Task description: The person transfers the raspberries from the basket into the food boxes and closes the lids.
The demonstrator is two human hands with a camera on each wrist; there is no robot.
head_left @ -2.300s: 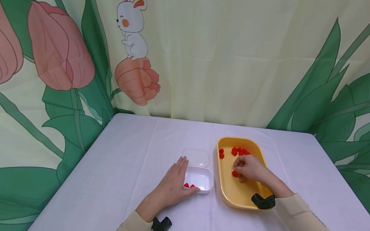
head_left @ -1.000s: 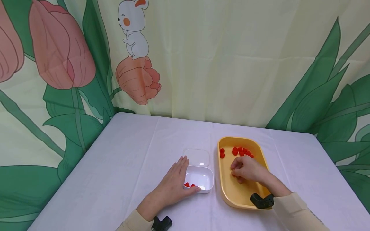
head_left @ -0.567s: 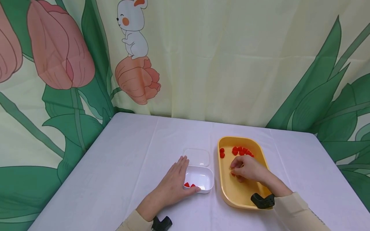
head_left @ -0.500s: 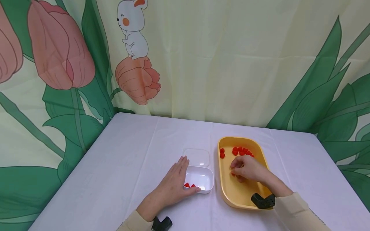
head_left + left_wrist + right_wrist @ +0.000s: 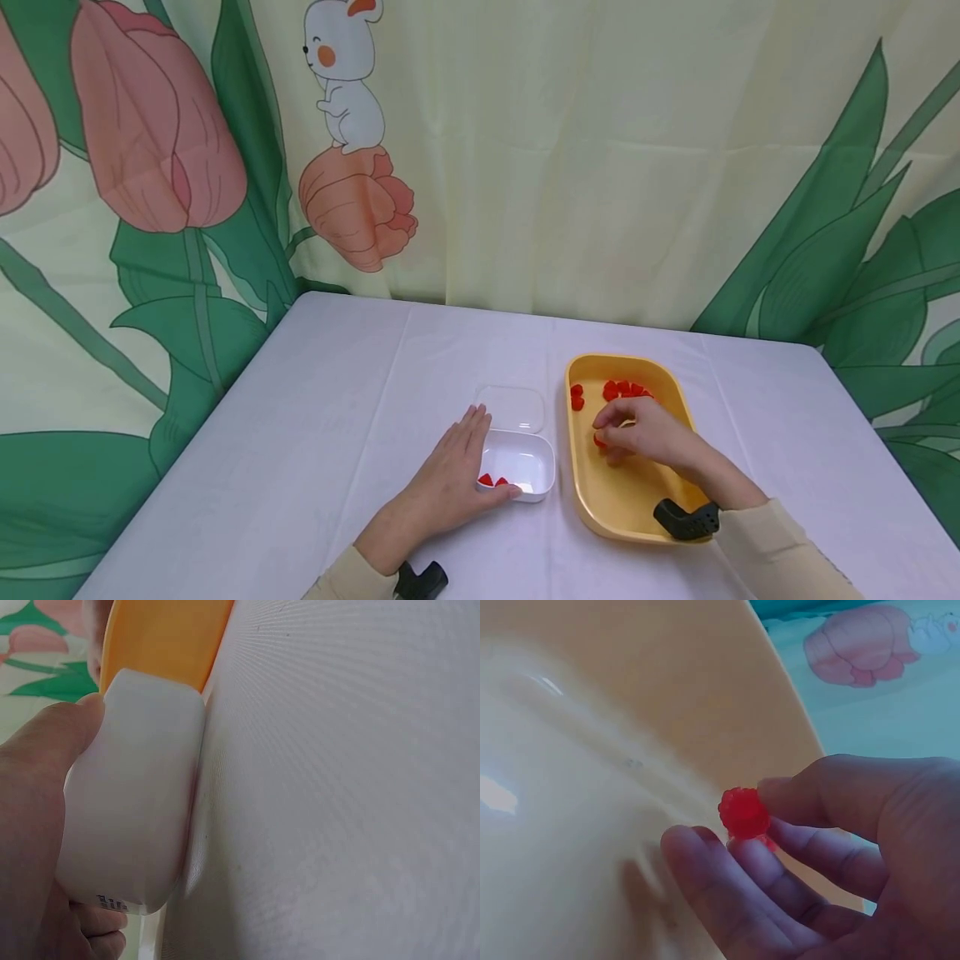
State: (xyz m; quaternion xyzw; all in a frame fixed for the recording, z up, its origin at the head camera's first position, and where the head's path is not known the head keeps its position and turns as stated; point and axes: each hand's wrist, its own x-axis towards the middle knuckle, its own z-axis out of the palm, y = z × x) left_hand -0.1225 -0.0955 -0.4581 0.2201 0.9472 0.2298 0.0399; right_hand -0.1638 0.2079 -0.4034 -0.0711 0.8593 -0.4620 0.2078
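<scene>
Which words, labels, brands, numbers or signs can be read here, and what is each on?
None is legible.
White box: small dark marks low in the left wrist view, too blurred to read.
Yellow tray: faint mark in the right wrist view, too blurred to tell whether lettering.

Yellow tray (image 5: pixel 611 500); red berries (image 5: pixel 611 391) inside it; white box (image 5: pixel 525 462) left of it; pale lavender tabletop (image 5: pixel 360 375) beneath it; behind it, cream curtain (image 5: pixel 600 167) patterned with pink tulips (image 5: pixel 165 125) and green leaves (image 5: pixel 832 283).
</scene>
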